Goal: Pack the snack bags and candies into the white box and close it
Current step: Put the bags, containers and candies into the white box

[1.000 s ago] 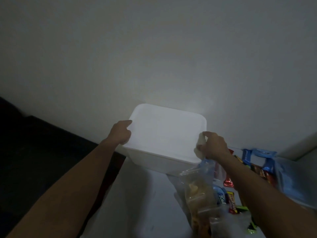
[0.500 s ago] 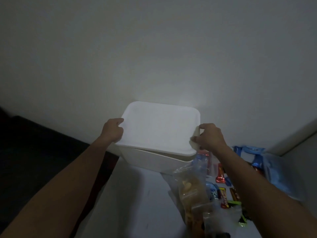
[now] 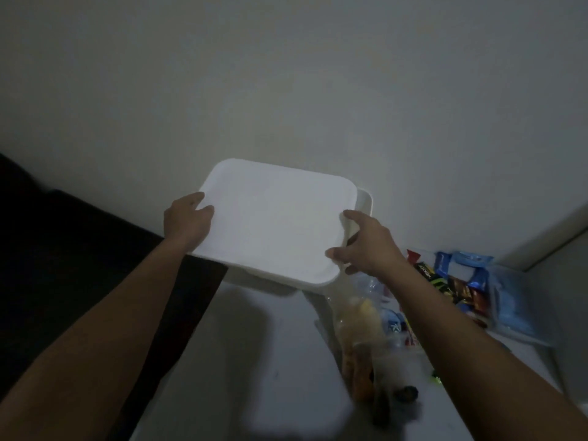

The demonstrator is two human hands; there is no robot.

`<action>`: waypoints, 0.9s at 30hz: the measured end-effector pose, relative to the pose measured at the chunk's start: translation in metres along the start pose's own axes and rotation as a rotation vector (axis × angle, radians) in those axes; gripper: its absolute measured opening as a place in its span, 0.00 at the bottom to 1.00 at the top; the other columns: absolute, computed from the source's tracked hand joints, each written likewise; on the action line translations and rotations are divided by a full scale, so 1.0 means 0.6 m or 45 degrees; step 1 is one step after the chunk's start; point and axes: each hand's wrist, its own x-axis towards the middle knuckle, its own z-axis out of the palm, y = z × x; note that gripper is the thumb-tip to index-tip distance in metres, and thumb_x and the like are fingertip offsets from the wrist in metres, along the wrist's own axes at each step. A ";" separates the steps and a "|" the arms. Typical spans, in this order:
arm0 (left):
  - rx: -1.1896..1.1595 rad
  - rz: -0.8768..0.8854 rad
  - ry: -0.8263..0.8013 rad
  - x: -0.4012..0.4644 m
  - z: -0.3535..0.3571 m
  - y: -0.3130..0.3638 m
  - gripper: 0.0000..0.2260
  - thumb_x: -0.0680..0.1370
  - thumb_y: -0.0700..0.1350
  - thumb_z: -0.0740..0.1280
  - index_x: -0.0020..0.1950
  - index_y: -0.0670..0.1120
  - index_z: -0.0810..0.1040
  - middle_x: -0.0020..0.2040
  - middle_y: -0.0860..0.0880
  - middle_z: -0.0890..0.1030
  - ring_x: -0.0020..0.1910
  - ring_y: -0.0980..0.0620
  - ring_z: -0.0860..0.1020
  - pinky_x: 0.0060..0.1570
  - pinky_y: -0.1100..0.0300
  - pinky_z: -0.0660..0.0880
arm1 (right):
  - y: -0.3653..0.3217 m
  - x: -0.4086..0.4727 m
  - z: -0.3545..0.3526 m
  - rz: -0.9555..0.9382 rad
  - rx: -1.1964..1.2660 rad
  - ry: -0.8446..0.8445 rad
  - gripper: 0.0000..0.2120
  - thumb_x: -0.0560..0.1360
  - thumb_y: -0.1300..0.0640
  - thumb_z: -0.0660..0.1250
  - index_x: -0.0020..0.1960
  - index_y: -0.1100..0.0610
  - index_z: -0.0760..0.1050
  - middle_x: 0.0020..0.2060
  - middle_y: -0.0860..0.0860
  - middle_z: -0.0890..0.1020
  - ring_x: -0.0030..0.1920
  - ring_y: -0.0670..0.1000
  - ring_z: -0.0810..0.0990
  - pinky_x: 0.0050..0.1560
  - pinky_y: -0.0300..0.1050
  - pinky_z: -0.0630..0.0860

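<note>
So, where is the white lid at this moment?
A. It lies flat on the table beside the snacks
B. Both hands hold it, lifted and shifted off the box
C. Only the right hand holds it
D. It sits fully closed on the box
B: the left hand and the right hand grip opposite edges of the white lid, and the rim of the white box shows uncovered behind it.

Both forearms are bare all the way up, no sleeves showing at all. No watch, rings or gloves on the left hand (image 3: 187, 222) or right hand (image 3: 369, 246), just short nails as far as you can tell in the dim light.
</note>
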 end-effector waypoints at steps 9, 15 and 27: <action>0.058 -0.172 0.043 -0.105 -0.092 -0.126 0.22 0.75 0.45 0.68 0.69 0.47 0.73 0.70 0.45 0.73 0.67 0.43 0.72 0.69 0.49 0.67 | 0.004 -0.101 0.111 -0.104 -0.091 -0.279 0.40 0.66 0.57 0.79 0.73 0.54 0.64 0.59 0.58 0.77 0.37 0.54 0.84 0.32 0.49 0.83; 0.042 -0.229 -0.015 -0.157 -0.121 -0.207 0.25 0.74 0.42 0.69 0.71 0.46 0.71 0.69 0.43 0.73 0.67 0.41 0.71 0.68 0.43 0.67 | 0.044 -0.142 0.187 -0.125 -0.213 -0.333 0.42 0.62 0.54 0.80 0.70 0.46 0.64 0.51 0.57 0.82 0.40 0.59 0.84 0.43 0.56 0.82; 0.393 -0.336 -0.396 -0.235 -0.055 -0.319 0.30 0.74 0.42 0.72 0.74 0.46 0.66 0.75 0.41 0.63 0.72 0.39 0.64 0.69 0.48 0.63 | 0.166 -0.174 0.255 0.018 -0.474 -0.436 0.42 0.64 0.51 0.79 0.72 0.53 0.62 0.61 0.56 0.76 0.56 0.60 0.80 0.55 0.56 0.79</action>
